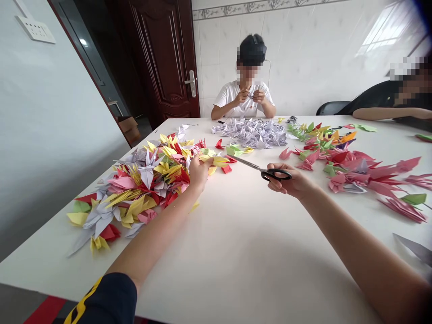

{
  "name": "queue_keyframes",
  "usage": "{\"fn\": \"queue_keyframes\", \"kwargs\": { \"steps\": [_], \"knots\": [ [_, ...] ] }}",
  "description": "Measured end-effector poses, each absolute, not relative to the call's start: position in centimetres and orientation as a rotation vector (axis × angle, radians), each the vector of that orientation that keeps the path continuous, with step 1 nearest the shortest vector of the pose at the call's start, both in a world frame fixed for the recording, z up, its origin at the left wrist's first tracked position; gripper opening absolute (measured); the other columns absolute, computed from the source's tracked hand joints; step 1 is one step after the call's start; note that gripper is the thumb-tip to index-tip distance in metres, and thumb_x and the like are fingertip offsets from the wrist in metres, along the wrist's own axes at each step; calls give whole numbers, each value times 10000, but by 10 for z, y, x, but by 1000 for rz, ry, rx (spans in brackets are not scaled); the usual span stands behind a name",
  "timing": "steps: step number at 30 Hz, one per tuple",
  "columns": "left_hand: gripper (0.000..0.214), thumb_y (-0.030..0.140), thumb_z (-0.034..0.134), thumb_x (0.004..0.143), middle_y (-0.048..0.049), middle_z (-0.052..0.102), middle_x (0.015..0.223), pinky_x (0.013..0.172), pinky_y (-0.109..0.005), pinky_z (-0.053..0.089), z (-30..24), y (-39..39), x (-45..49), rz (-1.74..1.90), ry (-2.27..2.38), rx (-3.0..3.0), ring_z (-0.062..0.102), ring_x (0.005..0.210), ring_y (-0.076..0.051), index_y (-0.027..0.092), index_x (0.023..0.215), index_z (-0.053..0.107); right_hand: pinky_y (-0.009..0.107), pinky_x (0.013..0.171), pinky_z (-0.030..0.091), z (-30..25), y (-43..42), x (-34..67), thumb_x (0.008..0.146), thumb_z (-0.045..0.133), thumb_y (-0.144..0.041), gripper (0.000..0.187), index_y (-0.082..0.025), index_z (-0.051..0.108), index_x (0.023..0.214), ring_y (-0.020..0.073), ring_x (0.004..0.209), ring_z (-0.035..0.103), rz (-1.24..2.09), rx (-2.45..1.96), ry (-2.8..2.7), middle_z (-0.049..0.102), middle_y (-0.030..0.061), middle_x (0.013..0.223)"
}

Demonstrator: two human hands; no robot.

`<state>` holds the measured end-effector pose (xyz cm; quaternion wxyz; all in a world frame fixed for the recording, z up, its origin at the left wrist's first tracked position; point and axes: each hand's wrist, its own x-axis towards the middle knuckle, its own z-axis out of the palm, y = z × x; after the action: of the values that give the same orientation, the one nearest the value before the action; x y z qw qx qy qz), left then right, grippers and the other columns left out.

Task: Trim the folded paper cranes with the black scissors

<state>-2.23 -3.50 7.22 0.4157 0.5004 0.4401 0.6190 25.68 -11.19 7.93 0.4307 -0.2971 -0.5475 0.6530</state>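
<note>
Gripping closed black-handled scissors (257,166), the right hand (286,181) is holding their blades just beside a heap of paper origami cranes (145,177) on the white counter (236,252); the left hand (199,173) is resting on the heap, fingers loosely open.

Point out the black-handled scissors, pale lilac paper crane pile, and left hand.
Black-handled steel scissors (245,163), head view, on the blades.
Pale lilac paper crane pile (251,133), head view, its middle.
Left hand (200,173), head view, its back.
</note>
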Motion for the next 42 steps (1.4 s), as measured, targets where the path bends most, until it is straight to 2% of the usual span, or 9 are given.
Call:
{"fn": "queue_keyframes", "kwargs": {
  "steps": [3, 7, 10, 15, 20, 26, 33, 38, 42],
  "knots": [
    [408, 377, 830, 627, -12, 679, 779, 672, -287, 463, 76, -40, -20, 1402, 990, 1168, 668, 675, -169, 185, 899, 595, 235, 379, 223, 100, -122, 253, 677, 802, -405, 338, -202, 535, 639, 91, 345, 403, 1592, -884, -1421, 555, -7, 466],
    [423, 377, 848, 574, 17, 651, 713, 698, -282, 443, 85, -47, -19, 1285, 885, 1096, 660, 669, -147, 187, 815, 557, 250, 404, 182, 126, -136, 258, 621, 825, -449, 389, -215, 515, 594, 70, 328, 304, 1504, -1025, -1373, 467, -30, 389],
    [455, 379, 865, 538, 32, 631, 688, 711, -281, 443, 91, -52, -17, 1263, 843, 1091, 625, 644, -122, 192, 792, 536, 258, 427, 190, 143, -145, 265, 648, 821, -440, 371, -198, 547, 586, 63, 355, 315, 1465, -1108, -1382, 463, -18, 399],
    [479, 400, 870, 540, 32, 623, 707, 706, -271, 437, 95, -58, -15, 1274, 825, 1118, 605, 643, -106, 191, 818, 540, 240, 401, 172, 157, -157, 265, 653, 824, -394, 371, -182, 534, 561, 56, 376, 357, 1360, -1243, -1418, 414, -31, 448],
    [469, 420, 863, 583, 16, 630, 754, 737, -274, 459, 94, -60, -14, 1332, 822, 1197, 627, 728, -122, 183, 829, 543, 231, 362, 161, 157, -160, 255, 707, 761, -406, 352, -185, 530, 561, 55, 340, 351, 1290, -1305, -1468, 455, -17, 426],
    [450, 444, 846, 635, 9, 620, 771, 716, -264, 468, 95, -63, -12, 1398, 823, 1254, 612, 731, -124, 180, 824, 533, 206, 326, 167, 157, -160, 252, 695, 781, -435, 368, -193, 536, 566, 53, 313, 353, 1272, -1299, -1488, 475, -27, 406],
    [434, 457, 821, 688, 7, 611, 799, 710, -249, 458, 89, -61, -12, 1430, 804, 1293, 582, 733, -115, 191, 862, 526, 232, 324, 278, 155, -166, 242, 729, 805, -501, 363, -183, 646, 656, 90, 341, 448, 1087, -1346, -1598, 583, 23, 475],
    [424, 472, 799, 718, 17, 590, 780, 689, -244, 458, 85, -59, -11, 1456, 856, 1353, 571, 715, -121, 197, 883, 522, 230, 339, 330, 160, -181, 221, 736, 823, -455, 340, -191, 628, 647, 96, 325, 471, 823, -1450, -1678, 583, 5, 455],
    [391, 473, 769, 757, 9, 595, 779, 706, -247, 467, 79, -59, -11, 1488, 911, 1449, 582, 738, -136, 203, 889, 518, 230, 331, 364, 160, -187, 208, 732, 830, -424, 330, -199, 615, 620, 108, 350, 488, 735, -1473, -1688, 582, 6, 450]
  ]
}}
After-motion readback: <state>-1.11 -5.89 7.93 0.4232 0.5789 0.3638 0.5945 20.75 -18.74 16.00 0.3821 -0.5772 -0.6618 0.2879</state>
